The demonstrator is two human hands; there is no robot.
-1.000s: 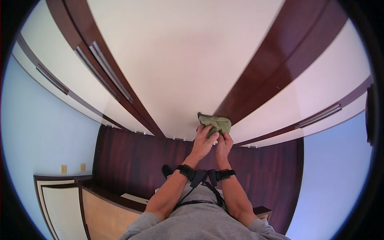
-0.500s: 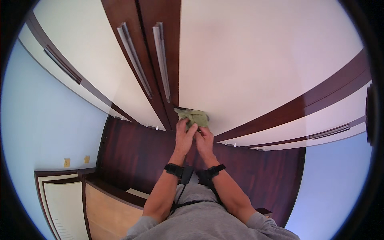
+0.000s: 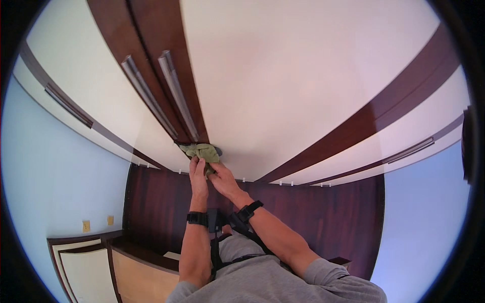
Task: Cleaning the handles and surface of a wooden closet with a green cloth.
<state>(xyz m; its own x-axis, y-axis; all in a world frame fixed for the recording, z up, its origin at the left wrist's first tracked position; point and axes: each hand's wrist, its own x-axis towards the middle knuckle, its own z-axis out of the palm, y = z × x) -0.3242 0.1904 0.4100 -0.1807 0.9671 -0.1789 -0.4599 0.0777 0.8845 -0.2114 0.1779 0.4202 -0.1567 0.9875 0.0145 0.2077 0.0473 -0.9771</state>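
My left hand (image 3: 198, 177) and my right hand (image 3: 224, 181) are close together, both gripping a crumpled green cloth (image 3: 203, 151). The cloth lies just below the lower ends of two long metal handles, a left one (image 3: 149, 96) and a right one (image 3: 178, 96). It is against the dark brown door strip (image 3: 174, 20) and the edge of the cream door panel (image 3: 303, 76). Something dark and rounded (image 3: 219, 151) shows at the cloth's right side; I cannot tell what it is. Fingertips are partly hidden in the folds.
Dark reddish wood floor (image 3: 313, 217) runs below the wardrobe doors. At the lower left stands a low cabinet (image 3: 144, 267) with a light wood face, beside a pale blue wall (image 3: 55, 166) with outlets. More handles sit on the outer doors at left and right.
Both hands and the cloth have moved left, from beside the dark strip to under the handles. The view has shifted too, with the handles now further left.
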